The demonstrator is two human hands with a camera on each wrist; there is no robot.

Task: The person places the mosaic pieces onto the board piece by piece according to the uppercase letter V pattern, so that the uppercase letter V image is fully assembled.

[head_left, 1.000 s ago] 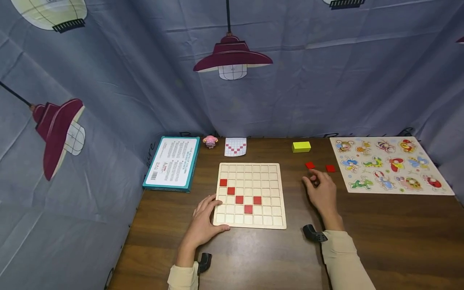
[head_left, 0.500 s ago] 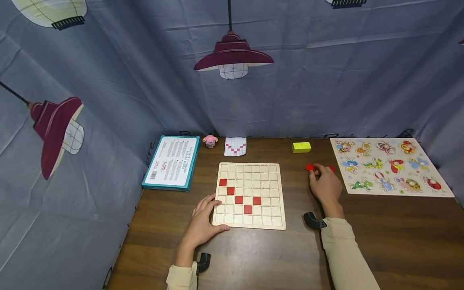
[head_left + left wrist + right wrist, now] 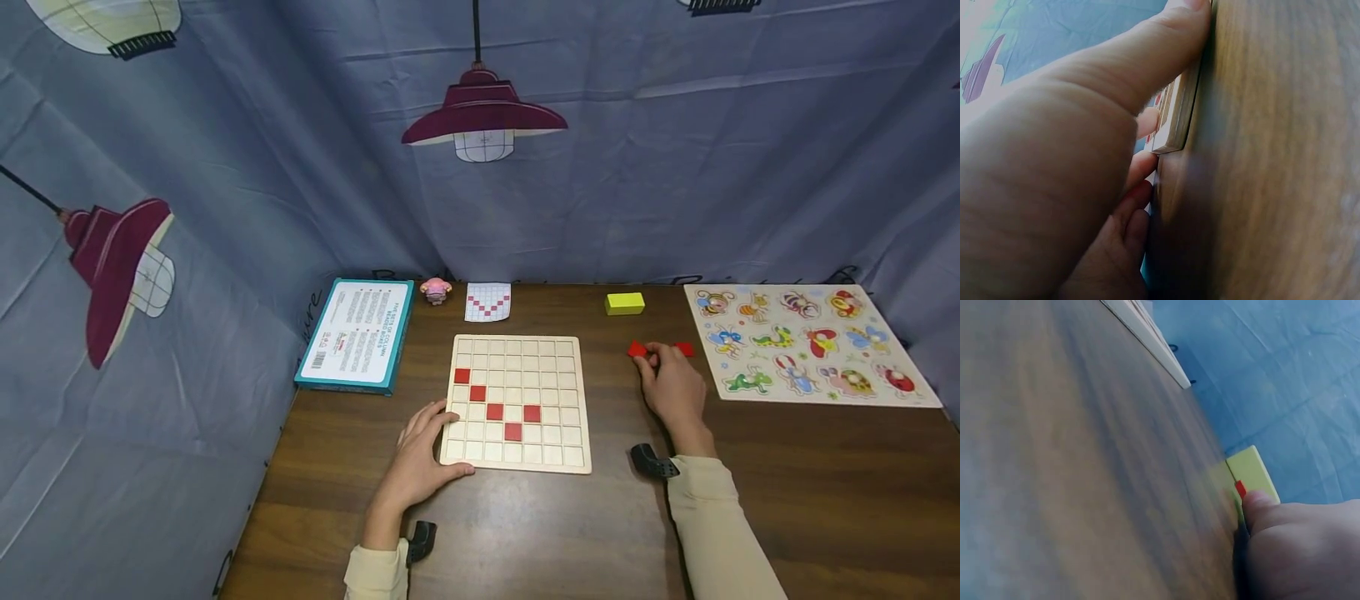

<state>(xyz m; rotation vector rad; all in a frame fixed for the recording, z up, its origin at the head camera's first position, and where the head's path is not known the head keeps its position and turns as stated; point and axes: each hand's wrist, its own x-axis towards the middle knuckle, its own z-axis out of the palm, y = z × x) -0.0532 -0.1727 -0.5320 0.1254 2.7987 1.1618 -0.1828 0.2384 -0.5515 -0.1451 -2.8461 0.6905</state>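
A square wooden grid board [image 3: 555, 362] lies flat on the table, with several red tiles [image 3: 513, 432] set in its cells. At its near left corner is my left hand [image 3: 418, 454]: the thumb lies along the near edge, and the index fingertip touches the left edge. In the left wrist view, fingers [image 3: 1143, 165] show beside the corner of the board [image 3: 1175, 119]. My right hand [image 3: 672, 392], right of the board, pinches a loose red tile [image 3: 636, 348] close over the table. Another red tile [image 3: 684, 348] lies just beyond its knuckles, partly hidden.
A yellow block [image 3: 625, 304] stands behind the right hand. At far right lies an insect picture board [image 3: 810, 392]. Behind the grid are a small pattern card [image 3: 487, 302], a pink figurine [image 3: 436, 291] and a teal-edged box [image 3: 356, 336]. A blue curtain [image 3: 600, 208] hangs beyond the table.
My right hand has moved forward and slightly right to the loose red tiles; the nearer tile has turned and shifted slightly left. My left hand and the grid board stay in place.
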